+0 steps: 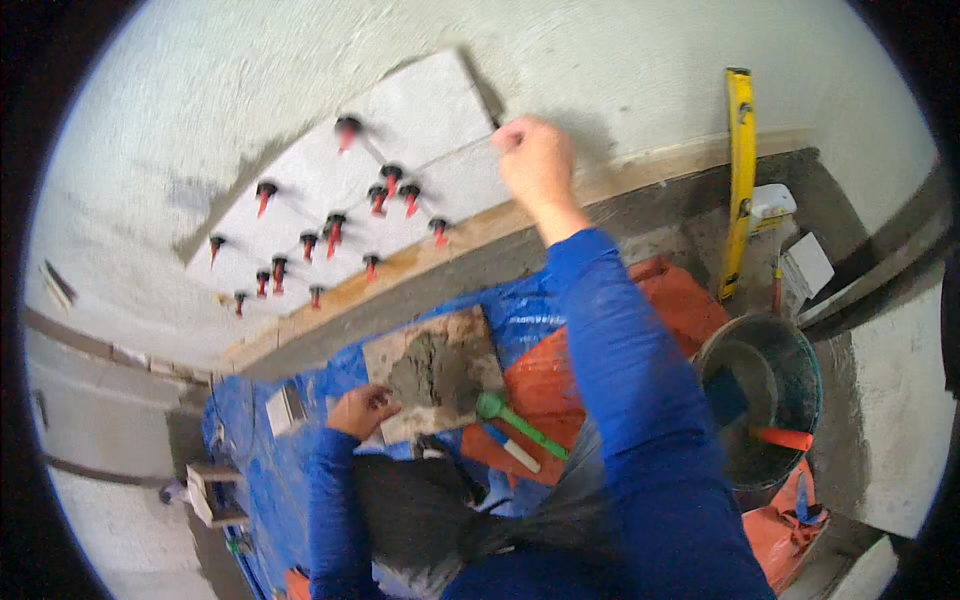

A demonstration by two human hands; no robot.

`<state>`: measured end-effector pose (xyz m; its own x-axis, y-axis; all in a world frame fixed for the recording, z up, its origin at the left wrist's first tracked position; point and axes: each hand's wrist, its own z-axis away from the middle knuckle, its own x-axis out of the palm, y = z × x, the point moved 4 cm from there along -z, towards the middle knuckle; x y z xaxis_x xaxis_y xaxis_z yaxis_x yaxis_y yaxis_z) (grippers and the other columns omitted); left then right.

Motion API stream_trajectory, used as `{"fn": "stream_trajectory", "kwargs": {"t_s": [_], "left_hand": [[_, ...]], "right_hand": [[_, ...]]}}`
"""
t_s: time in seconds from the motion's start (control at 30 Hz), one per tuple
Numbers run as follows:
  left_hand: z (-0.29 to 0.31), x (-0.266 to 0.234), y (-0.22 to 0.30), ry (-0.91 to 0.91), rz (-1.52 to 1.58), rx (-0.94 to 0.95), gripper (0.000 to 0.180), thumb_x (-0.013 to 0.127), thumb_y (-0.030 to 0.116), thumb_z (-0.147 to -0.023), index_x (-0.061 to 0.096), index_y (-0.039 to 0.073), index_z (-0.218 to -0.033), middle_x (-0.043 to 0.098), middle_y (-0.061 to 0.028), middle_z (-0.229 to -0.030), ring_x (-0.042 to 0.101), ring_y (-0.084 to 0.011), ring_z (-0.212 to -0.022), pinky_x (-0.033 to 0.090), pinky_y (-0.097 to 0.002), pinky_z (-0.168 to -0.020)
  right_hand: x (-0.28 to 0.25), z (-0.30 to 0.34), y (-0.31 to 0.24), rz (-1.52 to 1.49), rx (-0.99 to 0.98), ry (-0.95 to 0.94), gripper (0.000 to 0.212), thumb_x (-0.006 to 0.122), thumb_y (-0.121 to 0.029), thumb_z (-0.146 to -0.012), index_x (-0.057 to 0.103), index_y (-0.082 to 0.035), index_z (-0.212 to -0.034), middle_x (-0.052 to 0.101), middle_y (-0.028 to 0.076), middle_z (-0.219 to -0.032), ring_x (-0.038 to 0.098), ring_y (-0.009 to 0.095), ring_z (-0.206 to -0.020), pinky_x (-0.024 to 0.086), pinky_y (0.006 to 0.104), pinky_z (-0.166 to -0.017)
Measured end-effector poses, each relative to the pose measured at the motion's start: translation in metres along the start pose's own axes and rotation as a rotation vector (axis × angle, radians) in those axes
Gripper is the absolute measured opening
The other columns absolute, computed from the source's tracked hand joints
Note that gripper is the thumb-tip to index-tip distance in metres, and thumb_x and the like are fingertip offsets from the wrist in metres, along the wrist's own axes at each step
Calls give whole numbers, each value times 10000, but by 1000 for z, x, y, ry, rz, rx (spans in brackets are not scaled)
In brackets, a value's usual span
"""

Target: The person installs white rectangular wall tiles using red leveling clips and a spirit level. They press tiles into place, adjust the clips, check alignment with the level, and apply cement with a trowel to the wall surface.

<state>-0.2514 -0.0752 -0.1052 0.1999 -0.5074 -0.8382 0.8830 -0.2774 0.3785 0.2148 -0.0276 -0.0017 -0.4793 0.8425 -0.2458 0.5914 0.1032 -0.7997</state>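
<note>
My right hand (537,165) reaches up to the wall and presses at the right edge of the white wall tiles (420,110), fingers closed on something small that I cannot make out. Red and black levelling clips (334,228) stick out of the tile joints. My left hand (357,410) rests low on the edge of a tile (470,345) lying flat and coated with grey mortar (425,368). Both arms wear blue sleeves.
A blue tarp (250,430) and orange sheet (545,385) cover the floor. A green-handled tool (515,420) and a white marker (512,450) lie by the mortared tile. A black bucket (800,365) stands at right. A yellow spirit level (738,180) leans on the wall.
</note>
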Motion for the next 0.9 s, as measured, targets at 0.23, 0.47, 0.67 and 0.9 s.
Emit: {"fn": "stream_trajectory", "kwargs": {"t_s": [0.23, 0.47, 0.67, 0.9], "left_hand": [[6, -12, 16, 57, 40, 182, 489, 808, 377, -921, 726, 16, -1240, 770, -177, -1066, 743, -254, -947, 588, -404, -859], [18, -13, -14, 67, 142, 149, 513, 801, 380, -910, 722, 3, -1250, 758, -227, -1109, 740, -335, -1022, 575, -431, -902], [40, -30, -21, 68, 171, 105, 501, 803, 341, -905, 719, -18, -1244, 761, -215, -1134, 746, -323, -1056, 574, -419, -924], [55, -27, 8, 219, 256, 255, 462, 810, 302, -907, 704, 5, -1245, 743, -201, -1072, 742, -318, -914, 588, -412, -810]], "right_hand": [[58, 157, 27, 582, -317, -647, 179, 603, -156, -924, 734, -42, -964, 728, 221, -1030, 741, 400, -940, 599, 536, -761], [46, 363, 42, 361, 158, -1070, 237, 634, -214, -874, 749, -9, -843, 718, 263, -802, 713, 445, -737, 537, 578, -652], [3, 222, -48, 57, -17, -327, 191, 524, -173, -1028, 642, -26, -1004, 671, 261, -894, 666, 493, -878, 520, 581, -758], [64, 395, 58, 488, 120, -1394, 315, 551, -175, -930, 743, 18, -1089, 740, 294, -1044, 724, 479, -970, 568, 607, -843]]}}
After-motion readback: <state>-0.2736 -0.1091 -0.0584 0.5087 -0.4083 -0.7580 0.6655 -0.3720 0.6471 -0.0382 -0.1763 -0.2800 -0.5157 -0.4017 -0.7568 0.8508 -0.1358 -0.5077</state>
